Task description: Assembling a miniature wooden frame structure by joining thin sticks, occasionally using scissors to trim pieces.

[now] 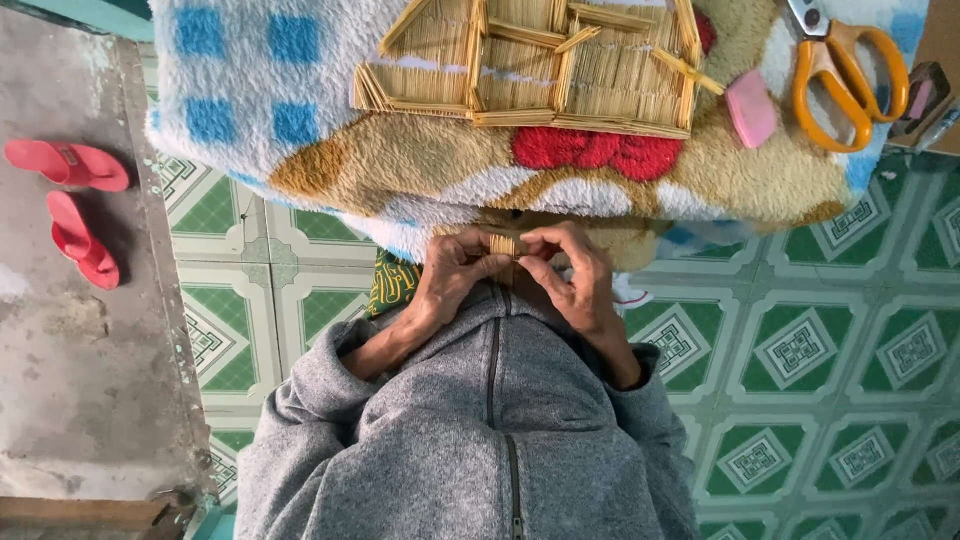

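Sticks in a small bundle (pixel 505 245) sat pinched between both hands, close to the person's chest. Left hand (pixel 455 275) gripped one end and right hand (pixel 570 275) gripped the other. Holding the ends level and squeezing gently would probably keep the thin sticks together. Behind them, a stick house (pixel 530 65) lay on the fluffy blanket (pixel 300 110).

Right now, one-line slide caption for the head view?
Both hands, left hand and right hand, pinch a small stick bundle beside a stick panel on a blanket.
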